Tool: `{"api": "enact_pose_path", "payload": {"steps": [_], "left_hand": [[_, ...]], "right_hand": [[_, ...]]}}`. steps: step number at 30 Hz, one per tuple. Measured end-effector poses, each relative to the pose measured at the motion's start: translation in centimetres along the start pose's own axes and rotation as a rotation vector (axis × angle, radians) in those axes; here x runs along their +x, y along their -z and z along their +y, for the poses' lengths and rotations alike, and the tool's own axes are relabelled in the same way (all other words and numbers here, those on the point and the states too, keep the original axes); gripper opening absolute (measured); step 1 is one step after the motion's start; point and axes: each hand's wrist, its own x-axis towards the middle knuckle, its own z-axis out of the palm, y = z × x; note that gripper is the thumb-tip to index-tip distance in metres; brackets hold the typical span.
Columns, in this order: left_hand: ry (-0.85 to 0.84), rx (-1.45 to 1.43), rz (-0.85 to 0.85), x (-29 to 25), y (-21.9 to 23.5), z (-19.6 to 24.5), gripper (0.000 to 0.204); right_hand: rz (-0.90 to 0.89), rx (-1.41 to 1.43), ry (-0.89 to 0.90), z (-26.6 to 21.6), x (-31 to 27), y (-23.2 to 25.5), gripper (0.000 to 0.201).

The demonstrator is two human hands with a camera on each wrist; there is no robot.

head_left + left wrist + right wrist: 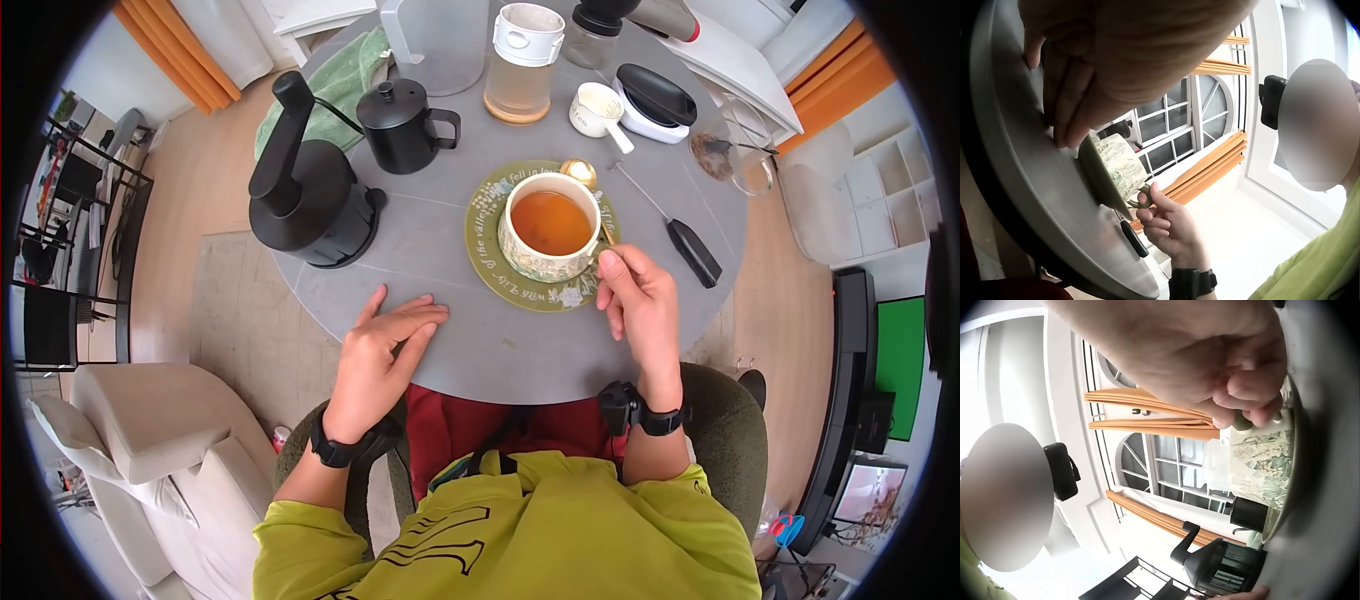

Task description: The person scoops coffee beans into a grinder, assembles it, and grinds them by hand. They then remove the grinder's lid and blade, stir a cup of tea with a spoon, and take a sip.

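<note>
A teacup [540, 264] with a printed floral pattern, filled with amber-brown tea [550, 223], stands on a green saucer [484, 240] with white lettering. My right hand [640, 300] pinches the cup's handle [1141, 199] between thumb and fingers, at the cup's right side. The right wrist view shows those fingers curled at the handle, close beside the cup's wall [1263, 459]. To the left of the saucer, my left hand [385, 350] rests on the grey table with its fingers extended, holding nothing. Behind the cup, a small white-and-gold round piece [578, 172] sits at the saucer's edge.
A black handheld frother [694, 254] lies right of the saucer. To the left stand a black machine [310, 200] with a raised handle and a black lidded pot [398, 128]. Farther back are a clear jar [518, 85], a small white handled cup [598, 108] and a green towel [345, 80].
</note>
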Motion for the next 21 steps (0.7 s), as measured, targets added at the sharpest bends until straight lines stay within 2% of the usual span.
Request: {"api": "enact_pose_path", "payload": {"steps": [3,5,15,17,19,21], "left_hand": [[0.001,-0.001,-0.003,0.0,0.0,0.0,0.017],[0.003,0.001,-0.006,0.0,0.0,-0.1,0.017],[0.016,0.013,-0.003,0.0,-0.1,-0.3,0.015],[0.011,0.003,-0.003,-0.1,0.2,-0.3,0.016],[0.007,0.006,-0.03,0.0,0.3,-0.3,0.016],[-0.015,0.018,-0.034,0.0,0.4,-0.3,0.016]], "right_hand": [[0.004,0.099,0.023,0.3,-0.1,0.0,0.028],[-0.057,0.205,0.04,0.1,-0.4,0.2,0.027],[-0.109,0.365,0.045,-3.3,-4.9,1.1,0.021],[-0.13,0.388,0.06,-3.5,-5.6,1.3,0.024],[-0.152,0.362,0.179,-3.8,-6.2,1.5,0.029],[-0.156,0.371,0.211,-3.8,-6.4,1.5,0.035]]}}
